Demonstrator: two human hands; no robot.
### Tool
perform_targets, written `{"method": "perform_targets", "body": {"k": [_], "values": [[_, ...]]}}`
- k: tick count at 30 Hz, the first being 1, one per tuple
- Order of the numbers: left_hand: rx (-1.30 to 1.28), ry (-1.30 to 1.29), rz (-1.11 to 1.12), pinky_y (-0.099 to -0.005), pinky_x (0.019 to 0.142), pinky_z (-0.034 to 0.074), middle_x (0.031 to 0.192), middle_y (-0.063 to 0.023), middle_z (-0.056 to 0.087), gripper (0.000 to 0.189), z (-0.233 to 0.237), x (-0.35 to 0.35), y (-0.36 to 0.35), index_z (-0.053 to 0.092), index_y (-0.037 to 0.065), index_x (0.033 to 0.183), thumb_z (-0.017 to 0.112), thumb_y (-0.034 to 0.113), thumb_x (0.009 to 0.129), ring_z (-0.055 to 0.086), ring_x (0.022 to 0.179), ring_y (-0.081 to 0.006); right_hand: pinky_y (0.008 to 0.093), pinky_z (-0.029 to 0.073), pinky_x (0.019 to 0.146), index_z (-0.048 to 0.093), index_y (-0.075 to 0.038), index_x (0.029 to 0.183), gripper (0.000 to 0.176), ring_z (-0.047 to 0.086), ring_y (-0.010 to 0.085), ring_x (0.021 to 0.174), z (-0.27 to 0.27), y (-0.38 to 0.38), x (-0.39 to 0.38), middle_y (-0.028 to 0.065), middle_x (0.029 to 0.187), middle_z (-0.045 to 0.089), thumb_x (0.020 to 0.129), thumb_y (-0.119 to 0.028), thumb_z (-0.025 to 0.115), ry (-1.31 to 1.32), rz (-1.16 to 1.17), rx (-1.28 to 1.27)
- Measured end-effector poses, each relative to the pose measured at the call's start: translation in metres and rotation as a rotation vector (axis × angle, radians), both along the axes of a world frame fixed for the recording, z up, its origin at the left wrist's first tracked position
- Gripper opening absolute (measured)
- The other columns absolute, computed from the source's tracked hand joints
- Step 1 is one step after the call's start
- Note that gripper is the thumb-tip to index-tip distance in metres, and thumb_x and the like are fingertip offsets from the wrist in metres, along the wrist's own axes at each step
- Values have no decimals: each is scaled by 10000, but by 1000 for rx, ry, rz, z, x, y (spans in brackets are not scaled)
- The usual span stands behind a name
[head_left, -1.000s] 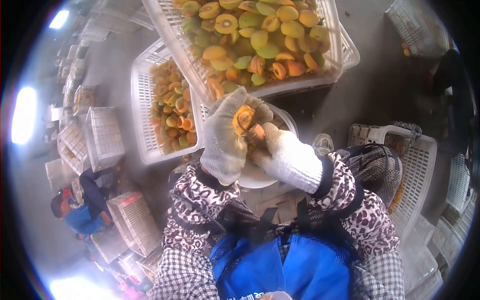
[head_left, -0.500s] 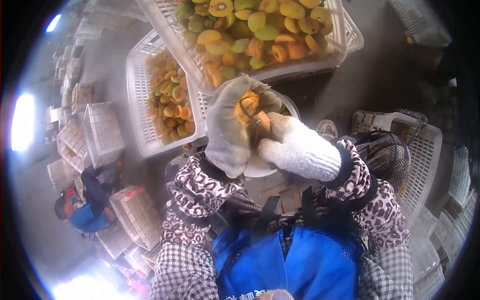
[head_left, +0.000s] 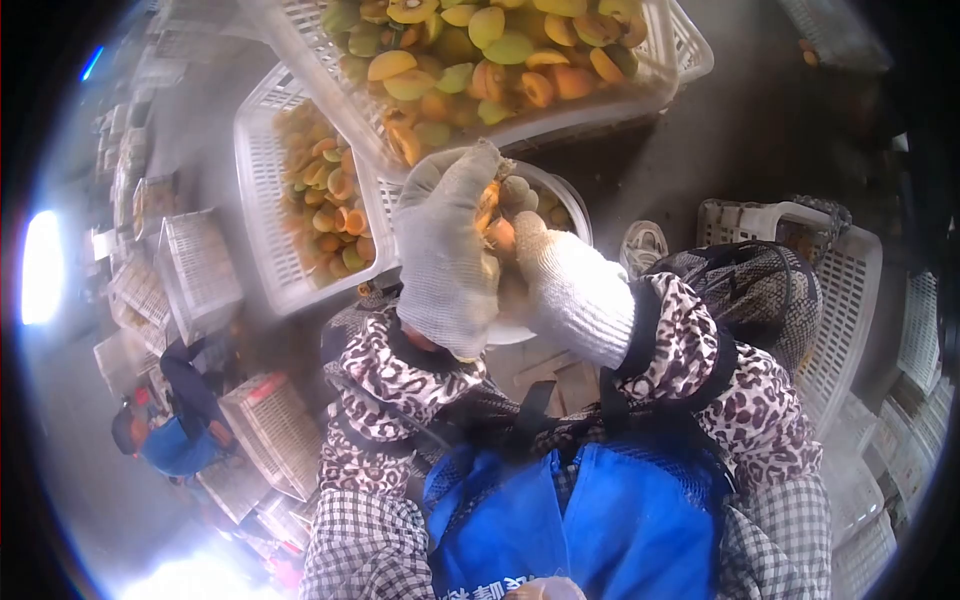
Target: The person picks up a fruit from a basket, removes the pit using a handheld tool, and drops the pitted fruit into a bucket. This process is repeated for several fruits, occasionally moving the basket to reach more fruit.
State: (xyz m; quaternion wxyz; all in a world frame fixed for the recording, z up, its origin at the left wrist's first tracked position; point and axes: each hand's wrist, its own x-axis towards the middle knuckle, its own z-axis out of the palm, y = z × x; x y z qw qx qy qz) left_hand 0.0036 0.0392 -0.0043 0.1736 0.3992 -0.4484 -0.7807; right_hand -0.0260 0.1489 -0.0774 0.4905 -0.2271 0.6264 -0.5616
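Observation:
My left hand (head_left: pixel 447 255), in a pale knitted glove, is closed around an orange fruit (head_left: pixel 487 207) in front of my chest. Close against it on the right, my gloved right hand (head_left: pixel 580 290) has its fingers closed, with the thumb by a small orange-brown piece (head_left: pixel 500 236); what it grips is mostly hidden. Beneath both hands stands a round white bucket (head_left: pixel 582 215), partly covered by them. Beyond them, a large white crate (head_left: pixel 570 122) holds halved orange and green fruit (head_left: pixel 510 48).
Left of the hands is a second white crate (head_left: pixel 262 215) with smaller fruit halves (head_left: pixel 325 190). Another crate (head_left: pixel 850 300) stands at the right, beside my knee. A person in blue (head_left: pixel 175 445) is at the far left, near stacked crates (head_left: pixel 270 425). A shoe (head_left: pixel 643 245) shows past the bucket.
Both hands have shifted slightly left in view, along with the crates. My right hand has turned more upright, and the left glove now covers more of the fruit.

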Motion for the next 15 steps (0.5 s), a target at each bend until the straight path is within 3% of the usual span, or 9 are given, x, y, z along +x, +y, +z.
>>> {"method": "perform_targets", "body": {"k": [1,2,3,5,6,7,9,14,15], "values": [[3,0,0,-319,712,548,882,-99,608,160,-2,2,-3,611,-1,1005,610,139,927,640,813,-196,345,532,765,587,-19,1137,310,664,234,833,-17,0,5,123,931,675,906,-224,618,-303,-110,-169],[-57,-11,-86,-318,720,552,908,-98,608,172,-6,5,-7,612,-10,1014,619,133,919,642,815,-197,324,529,739,588,-2,1146,308,645,199,801,6,4,-3,102,916,666,914,-203,577,-20,-7,-112],[-114,-25,-172,-317,728,555,934,-96,607,185,-10,7,-10,612,-19,1023,628,128,911,644,817,-199,324,529,739,588,-2,1146,308,645,199,801,23,5,-12,102,916,666,914,-203,577,-19,-3,-108],[-25,-13,-113,-320,744,565,973,-95,598,198,-7,1,-4,609,-19,1057,638,98,899,646,829,-201,298,492,488,608,41,1003,331,592,182,567,40,4,-27,86,741,617,929,-279,567,-90,195,59],[60,-2,-58,-324,760,575,1011,-93,588,225,-3,0,-4,606,-19,1090,647,68,887,648,841,-203,274,482,465,612,17,968,302,568,138,560,33,4,-26,61,720,591,900,-276,583,-258,191,-139],[60,-7,-57,-324,760,575,1011,-93,588,225,-7,2,-9,606,-19,1090,647,68,887,648,841,-203,274,482,465,612,17,968,302,568,138,560,38,7,-29,61,720,591,900,-276,583,-263,191,-139],[-253,132,-442,-331,759,592,1032,-86,576,209,-16,9,-22,620,12,1090,651,63,889,650,852,-192,265,474,466,611,-4,942,262,559,109,565,60,13,-42,28,700,570,872,-256,613,-538,242,-71],[48,329,-397,-343,742,608,969,-79,586,139,-9,5,-23,642,56,991,673,155,898,644,834,-155,201,455,616,618,-34,989,222,558,73,731,60,18,-53,-3,827,589,873,-219,659,-790,271,-81],[300,244,-321,-348,759,609,957,-77,590,167,-1,5,-23,633,61,999,694,165,884,639,829,-154,201,455,616,618,-34,989,222,558,73,731,59,16,-50,-3,827,589,873,-219,659,-779,277,-93]]}}
